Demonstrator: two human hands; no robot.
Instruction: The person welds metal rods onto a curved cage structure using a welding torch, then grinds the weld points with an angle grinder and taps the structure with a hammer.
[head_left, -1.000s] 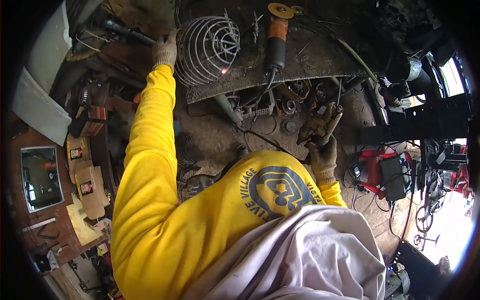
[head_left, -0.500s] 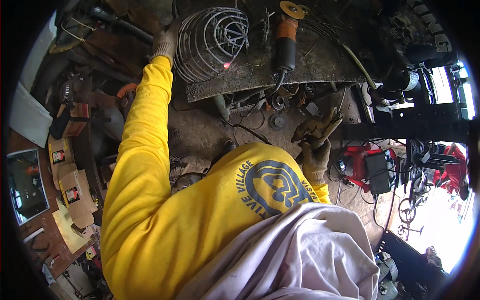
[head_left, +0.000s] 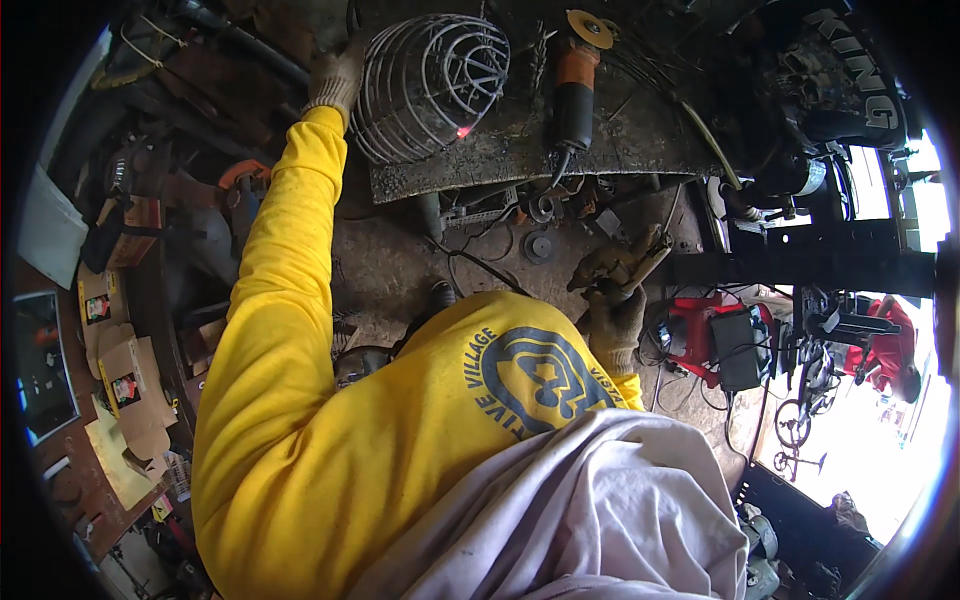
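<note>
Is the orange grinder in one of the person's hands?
No, the orange grinder lies alone on the dark metal plate, while the left hand touches the wire cage and the right hand holds an electrode holder.

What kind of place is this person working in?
Most likely a small metal or welding workshop: an angle grinder lies on a scorched steel plate, beside a welded wire cage with a glowing red spot.

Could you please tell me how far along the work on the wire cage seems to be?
Done: the dome-shaped wire cage already looks formed, its rings and ribs joined. In hand: the gloved left hand steadies it on the metal plate, a spot at its base glows red, and the right hand holds an electrode holder away from it. What joints remain cannot be told.
</note>
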